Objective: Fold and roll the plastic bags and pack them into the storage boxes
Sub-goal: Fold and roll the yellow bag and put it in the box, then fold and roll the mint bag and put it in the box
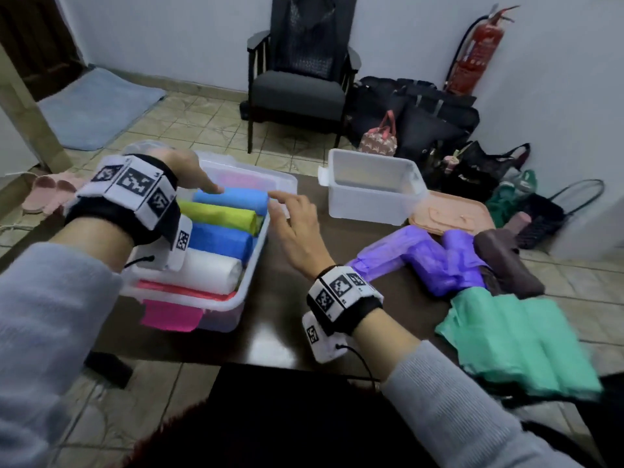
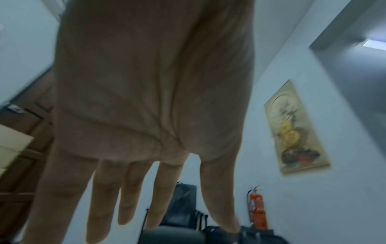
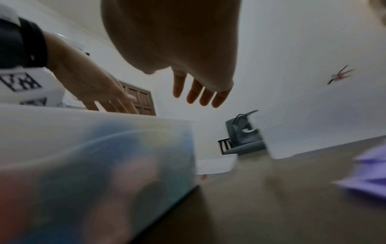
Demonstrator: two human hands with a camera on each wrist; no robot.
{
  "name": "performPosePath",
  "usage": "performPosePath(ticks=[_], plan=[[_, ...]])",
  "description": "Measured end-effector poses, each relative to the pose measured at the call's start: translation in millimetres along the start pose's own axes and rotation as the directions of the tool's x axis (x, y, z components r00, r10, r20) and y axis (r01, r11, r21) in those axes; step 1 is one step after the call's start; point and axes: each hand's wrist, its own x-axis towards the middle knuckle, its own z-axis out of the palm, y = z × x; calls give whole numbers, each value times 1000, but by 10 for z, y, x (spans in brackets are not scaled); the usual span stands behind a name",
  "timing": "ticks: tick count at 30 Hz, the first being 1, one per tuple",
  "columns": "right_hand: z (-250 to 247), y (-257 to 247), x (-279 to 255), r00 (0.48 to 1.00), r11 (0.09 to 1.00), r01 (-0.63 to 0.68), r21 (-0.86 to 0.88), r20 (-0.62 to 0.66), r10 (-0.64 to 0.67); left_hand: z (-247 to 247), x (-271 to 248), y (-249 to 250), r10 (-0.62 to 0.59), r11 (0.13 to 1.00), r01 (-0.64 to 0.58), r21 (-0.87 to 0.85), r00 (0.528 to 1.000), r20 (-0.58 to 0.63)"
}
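the dark table (image 1: 277,319) carries it all. on the left, the first storage box (image 1: 256,265) looks nearly full: rolled bags lie side by side, light blue roll (image 1: 233,199) farthest, then yellow-green roll (image 1: 219,216), blue roll (image 1: 219,239), white roll (image 1: 206,270), with pink plastic (image 1: 172,315) at the near end, possibly under the box, hard to say. the second storage box (image 1: 368,187), far right of centre, holds nothing yet. still loose on the right: purple bags (image 1: 425,261) and a green bag (image 1: 520,346), not rolled. left hand (image 1: 189,173) hovers flat over the far rolls, fingers straight, holding nothing. right hand (image 1: 293,228) sits by the box's right rim, relaxed and empty too.
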Motion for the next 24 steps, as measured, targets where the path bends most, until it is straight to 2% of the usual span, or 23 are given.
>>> performPosePath(ticks=[3, 7, 11, 14, 17, 19, 21, 24], plan=[[-423, 371, -299, 990, 981, -128, -148, -71, 119, -63, -205, 430, 149, 982, -152, -109, 988, -32], [-1045, 794, -695, 945, 881, -313, -355, -208, 252, 124, -611, 1092, 391, 908, -394, -145, 919, -47], [-1572, 995, -1043, 831, 710, -553, -436, -352, 431, 786, -838, 1543, 526, 837, -510, -197, 850, 35], [-1829, 1092, -1265, 739, 571, -674, -469, -424, 523, 1405, -915, 1651, 583, 797, -552, -244, 809, 74], [-1962, 1174, -1400, 653, 454, -750, -481, -433, 621, 1916, -904, 1597, 568, 816, -548, -186, 819, 77], [-1988, 1204, -1440, 621, 396, -765, -507, -422, 660, 2145, -857, 1519, 517, 854, -507, -116, 852, 83], [-2002, 1220, -1430, 600, 366, -778, -511, -432, 673, 2297, -801, 1424, 458, 888, -450, -93, 885, 87], [-2044, 1245, -1369, 520, 338, -840, -424, -452, 725, 2453, -770, 1258, 428, 903, -424, -67, 902, 60]])
